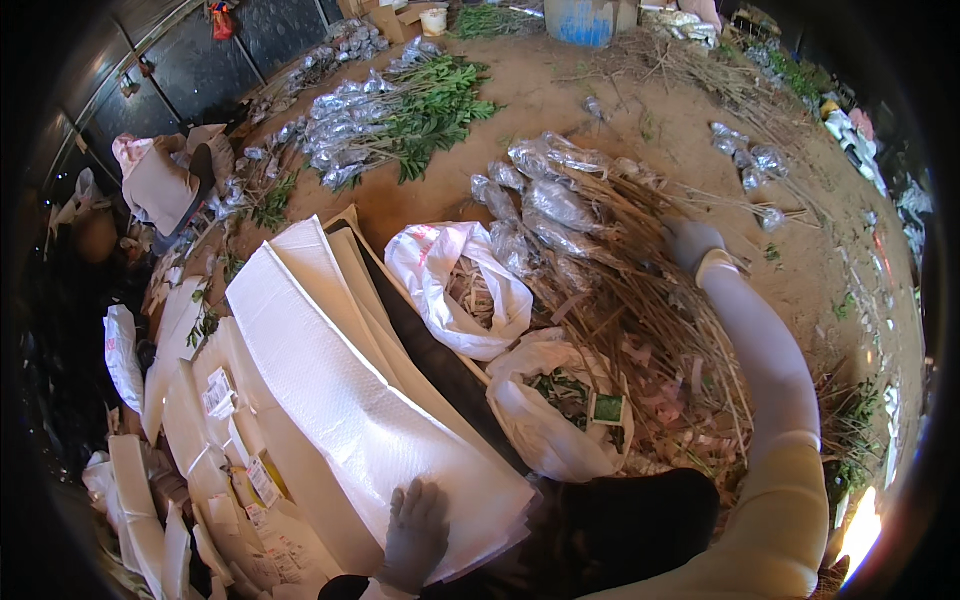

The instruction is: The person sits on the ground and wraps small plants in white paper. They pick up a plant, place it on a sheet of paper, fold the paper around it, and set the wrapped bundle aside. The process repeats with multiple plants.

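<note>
My left hand [418, 529], in a grey glove, lies flat on a stack of white bubble-wrap sheets [352, 375]. Far out to the right, my gloved right hand [691, 244] touches the edge of a heap of bare-stemmed plants [637, 277]. Its fingertips are partly lost among the stems, so whether they grip is unclear. Clear plastic film wraps the root ends [559, 202] of these plants. Between my hands stand a white plastic bag [420, 277] of paper-like shreds and another whitish bag [517, 405] with green leaves and a green-printed packet inside.
Flattened cardboard cartons [300, 480] with labels lie at left. Leafy plants [442, 112] with film-wrapped roots spread over the dirt floor [540, 97]. A crouching person [165, 180] is at far left. More wrapped plants [757, 161] lie at right; a blue-marked container [589, 22] stands at the back.
</note>
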The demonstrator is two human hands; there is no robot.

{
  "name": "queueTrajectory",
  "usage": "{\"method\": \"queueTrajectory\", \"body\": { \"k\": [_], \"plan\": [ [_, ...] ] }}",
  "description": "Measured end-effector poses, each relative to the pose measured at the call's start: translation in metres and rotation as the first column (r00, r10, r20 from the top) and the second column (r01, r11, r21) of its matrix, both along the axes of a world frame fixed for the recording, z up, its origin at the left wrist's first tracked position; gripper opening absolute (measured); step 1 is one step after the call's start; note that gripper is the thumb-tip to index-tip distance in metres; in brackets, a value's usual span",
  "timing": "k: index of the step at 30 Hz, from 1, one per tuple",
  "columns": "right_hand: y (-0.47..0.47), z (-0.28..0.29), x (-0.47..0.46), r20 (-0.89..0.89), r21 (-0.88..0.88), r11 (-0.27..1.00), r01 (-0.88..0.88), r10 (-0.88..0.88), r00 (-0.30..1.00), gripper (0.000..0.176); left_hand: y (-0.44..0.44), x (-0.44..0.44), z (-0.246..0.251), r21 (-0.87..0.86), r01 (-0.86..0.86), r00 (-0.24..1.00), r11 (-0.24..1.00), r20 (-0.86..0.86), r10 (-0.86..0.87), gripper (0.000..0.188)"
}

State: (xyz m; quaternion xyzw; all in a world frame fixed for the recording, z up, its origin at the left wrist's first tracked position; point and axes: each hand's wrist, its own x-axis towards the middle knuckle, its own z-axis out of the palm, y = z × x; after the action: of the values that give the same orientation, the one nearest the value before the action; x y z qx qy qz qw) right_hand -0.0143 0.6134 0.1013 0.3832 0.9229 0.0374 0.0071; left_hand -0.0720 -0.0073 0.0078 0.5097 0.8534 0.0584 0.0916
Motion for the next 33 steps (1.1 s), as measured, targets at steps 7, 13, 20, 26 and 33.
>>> {"method": "queueTrajectory", "body": {
  "k": [7,13,20,26,33],
  "plan": [
    [-0.113,0.025,0.151,0.056,0.018,0.99,-0.138,0.137,0.989,0.028,-0.004,-0.002,0.016,0.066,0.009,1.0,0.998,0.02,-0.01,0.045],
    [-0.191,-0.066,0.166,0.303,-0.294,0.928,-0.23,0.319,0.898,0.043,0.004,-0.003,0.006,0.104,0.027,0.999,0.994,-0.047,-0.022,0.044],
    [-0.141,-0.107,0.084,0.18,0.126,0.877,-0.463,0.439,0.88,0.053,-0.009,0.004,0.008,0.152,-0.051,0.999,0.987,0.011,0.05,0.043],
    [-0.129,-0.043,0.044,0.495,-0.261,0.927,-0.271,0.369,0.786,0.036,-0.013,0.002,0.0,0.26,-0.099,0.994,0.961,0.077,0.081,0.041],
    [-0.184,0.077,0.17,0.008,-0.503,0.832,-0.234,0.275,0.961,0.042,-0.005,0.005,-0.008,0.495,-0.233,0.967,0.837,0.21,0.145,0.027]
  ]
}}
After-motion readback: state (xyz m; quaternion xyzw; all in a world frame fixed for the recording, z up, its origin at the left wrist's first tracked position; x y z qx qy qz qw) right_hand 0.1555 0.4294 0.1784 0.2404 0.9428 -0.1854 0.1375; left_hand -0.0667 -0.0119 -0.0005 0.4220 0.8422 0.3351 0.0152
